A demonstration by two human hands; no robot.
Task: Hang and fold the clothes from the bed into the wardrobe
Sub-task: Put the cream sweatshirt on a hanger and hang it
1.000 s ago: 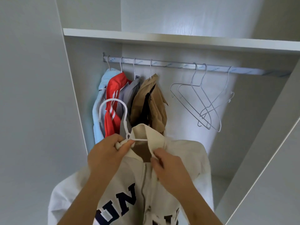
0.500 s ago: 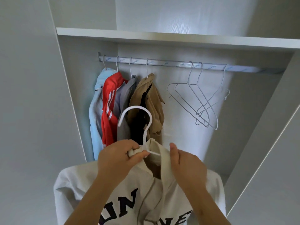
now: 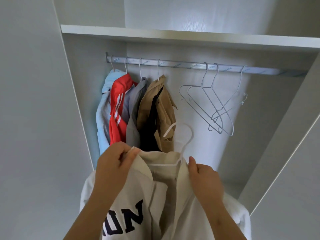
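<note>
A cream zip jacket (image 3: 138, 196) with dark blue letters hangs in front of me on a white hanger (image 3: 185, 141), whose hook stands up above the collar. My left hand (image 3: 114, 167) pinches the left side of the collar. My right hand (image 3: 204, 177) grips the right side of the collar beside the hanger's neck. The wardrobe rail (image 3: 181, 64) runs above, apart from the hook.
On the rail's left hang a light blue garment (image 3: 103, 108), a red one with white stripes (image 3: 117, 108), a grey one (image 3: 135, 115) and a tan one (image 3: 155, 108). Three bare wire hangers (image 3: 213, 104) hang to the right. A white shelf (image 3: 173, 34) spans above.
The hanger's hook has swung from over my left hand to the right, near my right hand. My hands have spread apart along the collar, opening it.
</note>
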